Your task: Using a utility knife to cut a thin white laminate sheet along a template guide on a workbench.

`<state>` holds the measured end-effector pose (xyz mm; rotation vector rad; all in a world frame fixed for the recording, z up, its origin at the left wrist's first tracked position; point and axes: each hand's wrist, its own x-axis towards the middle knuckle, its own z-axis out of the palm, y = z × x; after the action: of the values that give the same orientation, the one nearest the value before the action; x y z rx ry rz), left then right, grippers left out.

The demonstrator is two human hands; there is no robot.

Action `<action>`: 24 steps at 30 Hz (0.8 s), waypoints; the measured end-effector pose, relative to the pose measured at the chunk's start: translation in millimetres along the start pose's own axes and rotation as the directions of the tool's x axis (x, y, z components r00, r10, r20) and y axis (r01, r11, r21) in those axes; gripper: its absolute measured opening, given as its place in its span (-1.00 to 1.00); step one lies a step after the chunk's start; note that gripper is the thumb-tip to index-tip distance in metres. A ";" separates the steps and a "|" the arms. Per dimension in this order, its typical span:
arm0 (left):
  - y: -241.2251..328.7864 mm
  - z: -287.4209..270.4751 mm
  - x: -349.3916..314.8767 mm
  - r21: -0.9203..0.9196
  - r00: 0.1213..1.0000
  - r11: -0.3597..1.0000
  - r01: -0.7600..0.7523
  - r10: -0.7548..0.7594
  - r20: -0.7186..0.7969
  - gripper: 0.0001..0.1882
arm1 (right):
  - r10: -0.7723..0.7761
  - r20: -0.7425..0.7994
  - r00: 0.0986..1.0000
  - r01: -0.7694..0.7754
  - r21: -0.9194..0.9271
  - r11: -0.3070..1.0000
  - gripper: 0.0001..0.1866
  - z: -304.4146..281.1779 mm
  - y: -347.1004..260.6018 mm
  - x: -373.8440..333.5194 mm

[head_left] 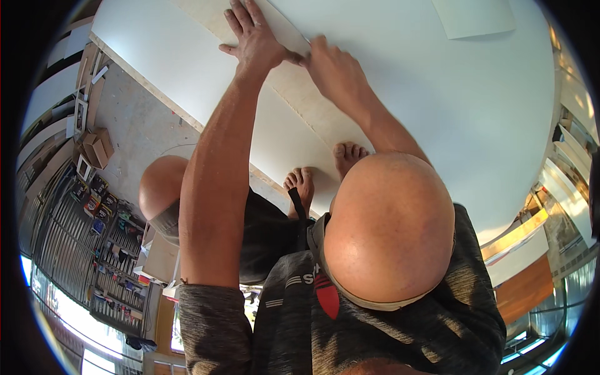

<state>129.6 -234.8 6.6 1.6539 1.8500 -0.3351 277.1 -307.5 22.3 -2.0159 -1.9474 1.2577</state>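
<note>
My left hand (253, 40) presses on a long beige strip (325, 112) with its fingers spread and its thumb stretched toward my other hand. Close beside it, my right hand (337, 72) is closed at the strip's right edge. Whatever its fingers may grip is too small or hidden to name. The strip runs diagonally across a broad white board (437, 112), with white surface on both sides of it. My bare feet (347, 156) are on the board, and I squat with both knees raised.
A pale rectangular piece (475, 17) lies on the board at the far right. Concrete floor (140, 103) shows past the board's left edge. A cardboard box (97, 149), shelves of small goods (119, 269) and leaning panels stand at the left. More boards (525, 275) are stacked at the right.
</note>
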 end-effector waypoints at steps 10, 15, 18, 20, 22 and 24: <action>-20.1 6.1 -0.7 -0.015 0.993 0.997 -0.078 0.076 -0.092 0.87 | 0.069 0.053 0.996 -0.071 0.029 0.997 -0.72 -17.7 -19.7 -10.3; -4.1 8.0 3.0 -0.053 0.993 0.995 -0.088 0.084 -0.078 0.87 | -0.005 -0.045 0.999 0.005 0.010 1.000 -0.71 -28.9 -25.5 50.7; -10.1 9.7 3.6 -0.067 0.991 0.993 -0.096 0.089 -0.100 0.91 | -0.059 -0.074 0.996 0.059 -0.001 0.998 -0.72 -18.8 -35.4 69.4; -12.4 13.5 2.9 -0.061 0.990 0.994 -0.088 0.081 -0.115 0.90 | -0.078 -0.069 0.995 0.078 0.001 0.997 -0.72 -11.5 -37.6 73.4; -14.7 16.0 5.8 -0.053 0.988 0.995 -0.085 0.077 -0.133 0.90 | -0.078 -0.063 0.995 0.078 -0.010 0.997 -0.73 -3.0 -36.9 74.6; -15.4 16.1 6.2 -0.022 0.994 0.997 -0.077 0.075 -0.084 0.56 | -0.051 -0.034 0.998 0.051 -0.003 0.999 -0.70 -1.0 -39.4 75.9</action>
<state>119.3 -241.8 -12.9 1.7397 1.8377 -0.2120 235.7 -234.1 7.8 -1.9625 -1.9728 1.2024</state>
